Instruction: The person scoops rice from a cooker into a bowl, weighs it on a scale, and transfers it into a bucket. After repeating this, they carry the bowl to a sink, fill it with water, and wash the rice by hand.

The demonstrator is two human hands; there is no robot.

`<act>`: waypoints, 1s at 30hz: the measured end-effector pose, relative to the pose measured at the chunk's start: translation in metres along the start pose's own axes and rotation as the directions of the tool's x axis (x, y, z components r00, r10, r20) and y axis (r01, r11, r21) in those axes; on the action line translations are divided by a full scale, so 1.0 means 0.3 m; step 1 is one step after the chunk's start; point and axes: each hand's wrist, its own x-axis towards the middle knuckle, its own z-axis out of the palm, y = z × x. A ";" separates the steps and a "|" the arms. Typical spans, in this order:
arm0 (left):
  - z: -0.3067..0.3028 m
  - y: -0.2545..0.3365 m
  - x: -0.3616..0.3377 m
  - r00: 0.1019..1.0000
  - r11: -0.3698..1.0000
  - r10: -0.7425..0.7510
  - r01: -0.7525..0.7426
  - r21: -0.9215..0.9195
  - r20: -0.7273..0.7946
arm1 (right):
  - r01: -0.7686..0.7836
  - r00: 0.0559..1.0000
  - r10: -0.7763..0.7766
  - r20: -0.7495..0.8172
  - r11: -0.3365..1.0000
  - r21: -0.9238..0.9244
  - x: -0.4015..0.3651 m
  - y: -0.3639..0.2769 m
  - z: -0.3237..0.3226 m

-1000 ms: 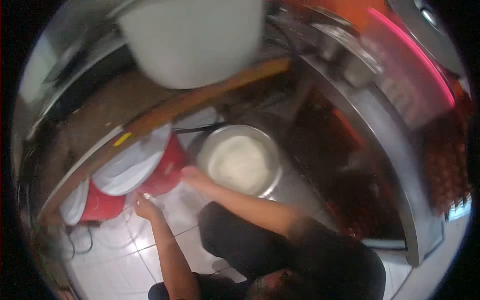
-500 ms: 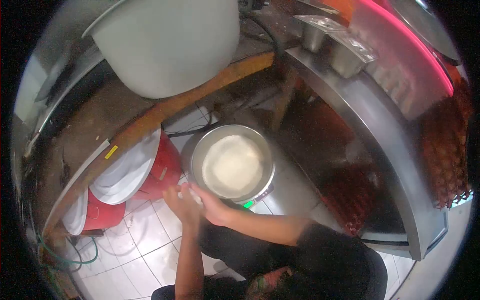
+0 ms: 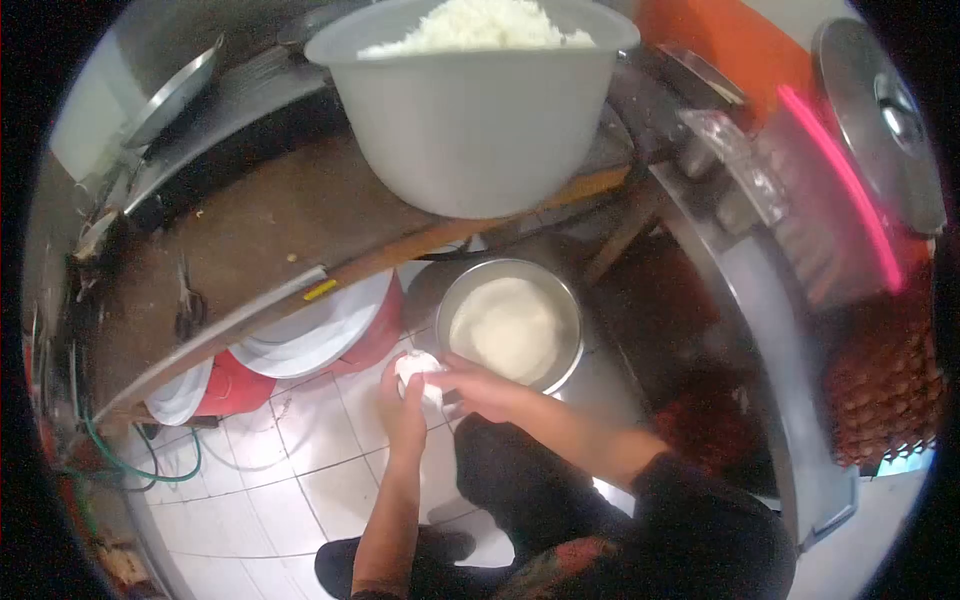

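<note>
In front of my body, my left hand [image 3: 404, 408] and my right hand [image 3: 480, 388] are closed around a small white crumpled bundle [image 3: 418, 366]. What it is made of cannot be made out. My left fingers wrap its left side, while my right fingers press it from the right. Just beyond my right hand, a round steel bowl [image 3: 574, 362] stands low near the floor. Pale, fine-grained contents [image 3: 508, 325] fill its lower part. Both hands are outside the bowl, left of its near rim.
A large grey pot [image 3: 470, 130] heaped with white rice [image 3: 480, 28] stands on a wooden table [image 3: 270, 225] with scissors [image 3: 188, 305]. Red buckets [image 3: 372, 330] with white lids sit below. At right are a metal counter [image 3: 765, 330], a pink-rimmed container [image 3: 845, 195] and egg trays [image 3: 890, 400].
The view has tilted upward, so the rice in the pot and the scissors now show. More of the white bundle is visible between my hands. The green-lit display below the bowl no longer shows.
</note>
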 end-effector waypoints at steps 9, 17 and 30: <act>-0.060 0.364 -0.225 0.865 0.857 -0.428 0.480 -0.189 0.260 | -0.046 0.968 0.111 -0.227 0.961 0.273 -0.294 -0.034 0.192; 0.157 1.158 -0.281 0.835 0.871 -0.471 0.492 -0.004 0.283 | 0.263 0.936 -0.273 -0.223 0.962 -0.074 -0.959 -0.698 0.300; 0.336 1.615 -0.113 0.862 0.886 -0.356 0.434 -0.162 0.360 | 0.434 0.855 -0.303 -0.420 0.862 0.262 -1.159 -1.175 0.287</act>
